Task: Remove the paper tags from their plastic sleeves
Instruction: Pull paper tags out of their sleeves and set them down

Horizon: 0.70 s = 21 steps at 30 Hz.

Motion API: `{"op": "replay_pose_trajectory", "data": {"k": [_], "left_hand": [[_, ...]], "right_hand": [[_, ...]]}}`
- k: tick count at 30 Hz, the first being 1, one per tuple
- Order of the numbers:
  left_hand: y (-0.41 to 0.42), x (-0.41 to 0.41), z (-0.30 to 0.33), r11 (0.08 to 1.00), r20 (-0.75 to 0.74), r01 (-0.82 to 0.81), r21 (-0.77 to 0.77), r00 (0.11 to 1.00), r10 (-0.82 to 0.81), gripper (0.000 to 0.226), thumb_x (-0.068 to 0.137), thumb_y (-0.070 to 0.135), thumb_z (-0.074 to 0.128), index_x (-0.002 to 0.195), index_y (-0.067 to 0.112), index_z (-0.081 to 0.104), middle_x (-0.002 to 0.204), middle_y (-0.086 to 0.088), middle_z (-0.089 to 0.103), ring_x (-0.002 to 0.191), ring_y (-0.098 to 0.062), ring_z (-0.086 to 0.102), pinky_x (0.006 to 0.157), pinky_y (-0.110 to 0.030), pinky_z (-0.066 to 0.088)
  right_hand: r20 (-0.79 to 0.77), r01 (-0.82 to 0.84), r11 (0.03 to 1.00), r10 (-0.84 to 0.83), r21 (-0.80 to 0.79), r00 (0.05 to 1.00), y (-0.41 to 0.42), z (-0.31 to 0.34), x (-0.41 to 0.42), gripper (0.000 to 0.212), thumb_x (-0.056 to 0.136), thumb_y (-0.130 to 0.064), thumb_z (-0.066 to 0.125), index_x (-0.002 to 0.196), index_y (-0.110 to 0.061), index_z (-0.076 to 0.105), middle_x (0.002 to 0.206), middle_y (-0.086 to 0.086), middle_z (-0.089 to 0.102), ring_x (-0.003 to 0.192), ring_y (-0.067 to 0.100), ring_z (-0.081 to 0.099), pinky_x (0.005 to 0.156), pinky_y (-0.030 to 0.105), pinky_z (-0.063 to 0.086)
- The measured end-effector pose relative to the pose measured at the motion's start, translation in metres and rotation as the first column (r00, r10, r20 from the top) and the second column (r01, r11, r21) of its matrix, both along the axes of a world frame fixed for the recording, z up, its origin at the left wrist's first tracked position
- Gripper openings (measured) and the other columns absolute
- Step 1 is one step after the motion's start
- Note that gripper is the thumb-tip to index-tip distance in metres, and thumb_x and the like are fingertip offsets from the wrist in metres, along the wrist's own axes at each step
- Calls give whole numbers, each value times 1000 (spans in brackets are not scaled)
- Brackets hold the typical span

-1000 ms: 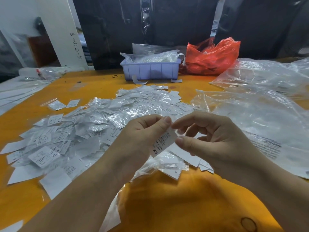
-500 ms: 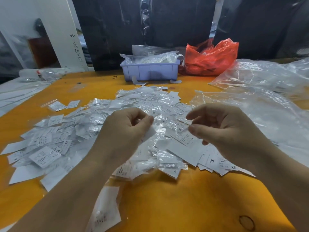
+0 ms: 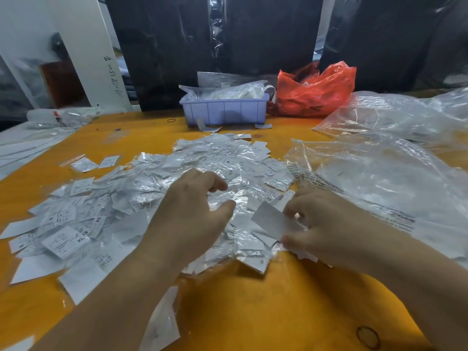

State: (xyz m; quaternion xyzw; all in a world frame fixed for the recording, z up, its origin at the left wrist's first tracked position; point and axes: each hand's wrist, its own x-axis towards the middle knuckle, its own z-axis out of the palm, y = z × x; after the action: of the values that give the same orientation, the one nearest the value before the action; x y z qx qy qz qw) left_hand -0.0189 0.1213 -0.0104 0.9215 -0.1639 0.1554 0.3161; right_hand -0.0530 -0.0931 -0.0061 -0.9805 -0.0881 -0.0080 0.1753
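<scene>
Orange tabletop (image 3: 253, 312), near edge bare apart from one loose sleeve (image 3: 162, 323). Right hand (image 3: 326, 229) pinches a white paper tag (image 3: 273, 220) between thumb and fingers, just above the near right edge of the pile. Left hand (image 3: 187, 221) over the pile of sleeved tags (image 3: 157, 183), fingers loosely curled, holding nothing. Hands apart. Large clear bags (image 3: 379, 178) right of the pile. Farther back: lavender bin (image 3: 224, 112) with plastic in it, red bag (image 3: 314, 92) beside it.

Garment packing workshop, orange worktable (image 3: 253, 312), heaped size tags (image 3: 157, 188), plastic bags (image 3: 379, 173), bin (image 3: 224, 112)
</scene>
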Motion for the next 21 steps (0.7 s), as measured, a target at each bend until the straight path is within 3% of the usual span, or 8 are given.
{"op": "replay_pose_trajectory", "data": {"k": [2,6,9,11,14,17,20,21], "left_hand": [[-2,-2,-1,999,-31,33,-19,999,-33,18,85,40,68,101,37,60,98,21,54,90,6,51,66,-9,33],[-5,-5,0,988,-46,112,-109,992,-117,9,84,45,65,90,39,63,87,20,61,86,6,54,62,-7,41],[-8,-9,3,926,-136,230,-299,950,-280,26,85,61,55,86,38,65,74,10,66,66,-7,60,57,-19,47],[-11,-12,6,866,-210,308,-395,887,-411,32,85,68,49,89,41,65,70,7,67,58,-8,57,53,-20,43],[-14,-17,7,828,-211,380,-412,844,-493,20,85,56,55,89,41,67,69,7,67,61,-4,59,55,-17,44],[-15,-18,6,862,-170,349,-367,886,-431,14,85,40,56,87,34,68,74,3,67,69,-19,61,60,-34,48],[-13,-18,6,859,-171,324,-397,893,-416,16,85,41,55,87,33,69,78,1,68,75,-26,62,65,-41,50],[-13,-18,6,857,-177,320,-403,892,-416,19,85,44,54,87,33,69,79,0,68,77,-27,62,66,-45,51]], "right_hand": [[60,-2,999,0,33,998,0,-1,1,12,84,-30,65,81,-18,65,84,-8,54,78,12,54,69,41,50],[202,-33,985,-2,170,979,1,2,0,19,87,-25,67,70,-27,60,70,-12,53,67,2,50,56,20,35],[263,-74,936,-21,343,964,3,4,-1,16,86,-20,70,72,-26,66,50,-10,50,49,4,47,46,15,32],[270,-126,914,18,387,963,5,4,-3,14,87,-22,70,74,-26,68,47,-10,49,42,7,44,43,18,31],[281,-194,906,88,375,956,8,4,-5,20,87,-26,69,69,-30,64,48,-6,48,43,9,41,44,21,31],[255,-190,910,98,368,962,5,6,-6,17,87,-24,69,74,-33,65,53,-5,55,47,10,49,45,21,36],[284,-92,944,-2,318,959,-3,10,-4,3,87,-22,69,87,-23,72,65,-8,63,59,11,59,54,27,50],[305,-28,965,-55,262,951,-8,11,-3,9,87,-24,69,94,-21,73,73,-9,64,66,9,59,61,29,52]]}}
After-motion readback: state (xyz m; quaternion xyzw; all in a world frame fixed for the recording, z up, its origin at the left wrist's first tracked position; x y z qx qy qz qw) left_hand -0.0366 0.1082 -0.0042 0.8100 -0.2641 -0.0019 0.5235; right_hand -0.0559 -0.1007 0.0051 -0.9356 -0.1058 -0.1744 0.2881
